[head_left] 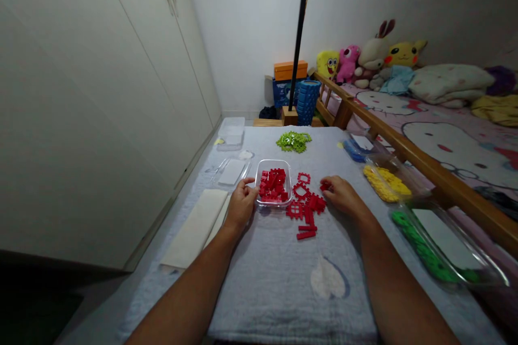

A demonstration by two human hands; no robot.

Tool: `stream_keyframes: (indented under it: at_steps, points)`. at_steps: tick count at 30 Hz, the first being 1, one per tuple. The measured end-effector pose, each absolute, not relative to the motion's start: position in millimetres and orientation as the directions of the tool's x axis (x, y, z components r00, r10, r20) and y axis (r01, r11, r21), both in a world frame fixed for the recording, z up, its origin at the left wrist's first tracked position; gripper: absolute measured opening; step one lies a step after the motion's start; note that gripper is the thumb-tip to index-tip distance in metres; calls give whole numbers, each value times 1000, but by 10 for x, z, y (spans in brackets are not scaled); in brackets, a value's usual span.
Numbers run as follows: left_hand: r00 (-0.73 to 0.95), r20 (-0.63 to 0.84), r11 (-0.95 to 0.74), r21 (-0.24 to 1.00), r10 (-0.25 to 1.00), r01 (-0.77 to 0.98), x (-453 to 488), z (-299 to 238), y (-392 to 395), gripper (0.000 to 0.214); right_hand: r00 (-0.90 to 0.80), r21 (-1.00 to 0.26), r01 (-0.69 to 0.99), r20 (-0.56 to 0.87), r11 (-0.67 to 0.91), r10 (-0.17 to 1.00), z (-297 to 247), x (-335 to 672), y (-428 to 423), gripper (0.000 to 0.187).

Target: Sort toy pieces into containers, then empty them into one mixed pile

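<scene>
A clear plastic box (274, 202) filled with red building pieces (273, 183) stands in the middle of the cloth-covered table. My left hand (244, 198) grips its left side, thumb and fingers at the rim. To the right of the box lies a loose heap of red pieces (311, 205): square frames, a window-like piece and narrow bars. My right hand (339, 192) is just right of this heap, its fingers closed on a small red building piece (325, 186) that they partly hide.
Behind the box lies a pile of lime-green pieces (293, 142). Clear boxes with blue (354, 151), yellow (386, 183) and green pieces (424, 250) line the right edge by the bed rail. On the left are a clear lid (232, 172), an upright container (232, 132) and folded cloth (198, 226).
</scene>
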State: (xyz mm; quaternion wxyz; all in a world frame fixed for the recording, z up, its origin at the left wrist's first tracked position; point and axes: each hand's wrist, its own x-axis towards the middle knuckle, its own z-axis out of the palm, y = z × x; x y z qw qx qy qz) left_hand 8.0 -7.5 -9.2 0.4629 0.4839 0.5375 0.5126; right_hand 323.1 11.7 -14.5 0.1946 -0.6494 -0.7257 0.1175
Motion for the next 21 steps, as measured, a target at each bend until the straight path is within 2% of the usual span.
stream_keyframes:
  at_steps: [2,6,11,17,21]
  points:
    - [-104,0,4,999,995,39,82,-92,-77,39,-46,-511,847,202,146,978,-101,3144,101,21]
    - [-98,7,-5,1000,995,19,83,-116,-68,39,-84,-647,687,382,331,920,36,2793,24,14]
    - [-98,3,-3,1000,995,7,78,-165,-50,39,-173,-605,623,512,496,842,139,2320,-82,15]
    - [-87,16,-17,1000,996,-9,69,-200,-39,40,-126,-645,605,501,466,856,118,2241,-115,35]
    - [-91,16,-17,1000,996,-8,62,-214,-37,40,-34,-631,685,471,364,882,183,2572,-28,22]
